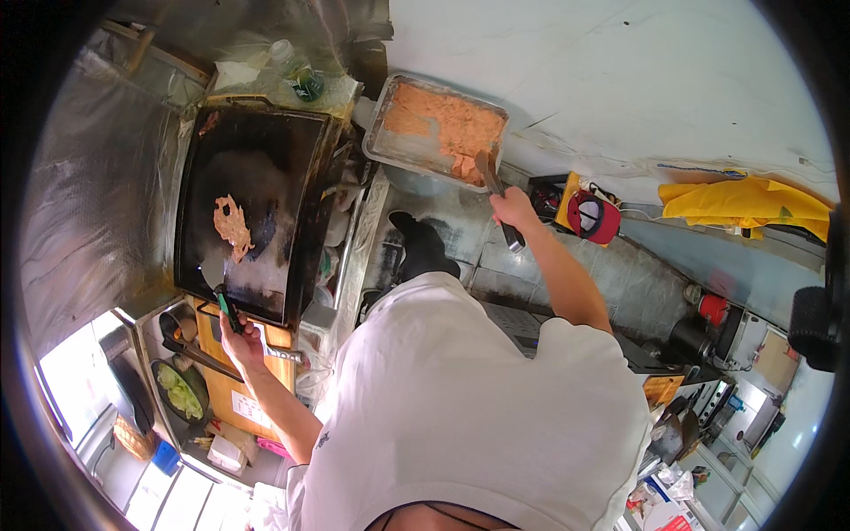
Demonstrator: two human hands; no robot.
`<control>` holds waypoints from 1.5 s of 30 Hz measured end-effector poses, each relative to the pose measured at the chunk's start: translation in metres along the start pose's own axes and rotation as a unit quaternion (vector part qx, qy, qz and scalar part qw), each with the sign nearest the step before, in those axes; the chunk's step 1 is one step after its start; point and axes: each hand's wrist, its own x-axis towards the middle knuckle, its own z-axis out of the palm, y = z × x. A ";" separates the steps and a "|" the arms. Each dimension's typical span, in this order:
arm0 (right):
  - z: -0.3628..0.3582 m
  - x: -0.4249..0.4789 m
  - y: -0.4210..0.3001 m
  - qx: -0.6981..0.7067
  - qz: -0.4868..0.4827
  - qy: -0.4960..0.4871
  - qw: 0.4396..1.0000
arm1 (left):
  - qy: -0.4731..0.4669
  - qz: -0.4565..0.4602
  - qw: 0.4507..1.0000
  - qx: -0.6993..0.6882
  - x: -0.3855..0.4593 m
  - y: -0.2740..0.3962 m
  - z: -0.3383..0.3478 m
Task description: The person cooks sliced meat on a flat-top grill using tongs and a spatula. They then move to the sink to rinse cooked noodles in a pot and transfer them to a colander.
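Observation:
My left hand point(243, 342) grips the green handle of a spatula point(229, 310), whose metal blade lies on the near part of a black flat griddle point(246, 159). Just beyond the blade, a ragged piece of meat point(232, 227) rests on the griddle, and a small scrap point(209, 123) sits in its far corner. In my right hand point(514, 207) is a pair of metal tongs point(493, 178). The tips reach into the corner of a clear rectangular tub point(408, 147), amid orange-coated raw meat point(465, 123). Whether they pinch a piece I cannot tell.
A bottle point(297, 70) stands behind the griddle. Beside my left arm are a wooden cutting board point(222, 391), a knife point(282, 353) and a bowl of lettuce point(179, 391). Foil point(93, 192) lines the left wall. To the right, a red cap point(593, 218) and yellow cloth point(737, 202) hang near the wall.

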 end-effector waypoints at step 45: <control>0.016 -0.058 -0.243 0.049 -0.282 -0.193 0.939 | 0.041 0.046 0.998 -0.010 0.012 -0.019 0.026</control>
